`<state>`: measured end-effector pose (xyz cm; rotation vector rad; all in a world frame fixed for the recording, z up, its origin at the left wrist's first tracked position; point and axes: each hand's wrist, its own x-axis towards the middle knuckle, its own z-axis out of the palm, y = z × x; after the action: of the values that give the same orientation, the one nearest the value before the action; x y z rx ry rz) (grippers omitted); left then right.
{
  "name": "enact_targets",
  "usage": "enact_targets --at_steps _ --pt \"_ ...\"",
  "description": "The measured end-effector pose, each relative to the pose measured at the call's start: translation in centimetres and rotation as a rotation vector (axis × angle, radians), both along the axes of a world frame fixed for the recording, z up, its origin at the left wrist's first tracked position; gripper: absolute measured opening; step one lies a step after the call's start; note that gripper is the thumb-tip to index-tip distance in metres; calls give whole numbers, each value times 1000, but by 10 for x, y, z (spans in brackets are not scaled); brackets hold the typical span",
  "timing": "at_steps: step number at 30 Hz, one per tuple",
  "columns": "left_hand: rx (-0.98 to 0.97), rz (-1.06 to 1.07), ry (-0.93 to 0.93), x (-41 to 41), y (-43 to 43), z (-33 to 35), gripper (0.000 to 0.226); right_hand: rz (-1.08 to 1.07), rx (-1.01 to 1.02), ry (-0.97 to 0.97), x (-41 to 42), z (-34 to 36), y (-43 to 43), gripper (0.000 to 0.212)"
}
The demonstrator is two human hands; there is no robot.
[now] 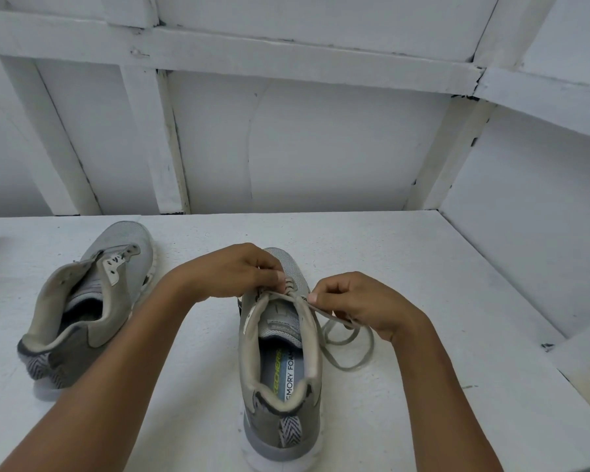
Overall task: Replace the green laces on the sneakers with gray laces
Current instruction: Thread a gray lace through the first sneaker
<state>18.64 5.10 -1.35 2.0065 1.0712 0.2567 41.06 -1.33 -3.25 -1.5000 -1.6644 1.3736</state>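
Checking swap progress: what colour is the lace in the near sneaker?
Gray. The lace shows best in the head view.

From my station I see the left hand and the right hand bare, with short, plain nails. The left forearm and the right forearm are bare too, as far as the frame edge.

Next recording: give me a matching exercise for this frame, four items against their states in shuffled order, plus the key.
1. gray mesh sneaker at left
2. gray mesh sneaker in the middle
3. left hand
4. right hand

A. pinches a strand drawn out to the side
B. eyelets bare, no lace
C. pinches at the upper eyelets
D. gray flat lace threaded through it

Pairs: 1-B, 2-D, 3-C, 4-A
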Motion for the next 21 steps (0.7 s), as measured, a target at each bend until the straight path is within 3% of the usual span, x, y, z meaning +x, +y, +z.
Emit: enact_targets --at_steps 7,14,21 --pt "-38 -39 -1 -5 4 -3 11 71 -7 73 4 -1 1 4" --pt "6 -96 30 -1 3 8 4 44 -2 114 7 -6 4 12" --pt "41 -135 79 5 -1 14 19 37 50 72 4 -4 5 9"
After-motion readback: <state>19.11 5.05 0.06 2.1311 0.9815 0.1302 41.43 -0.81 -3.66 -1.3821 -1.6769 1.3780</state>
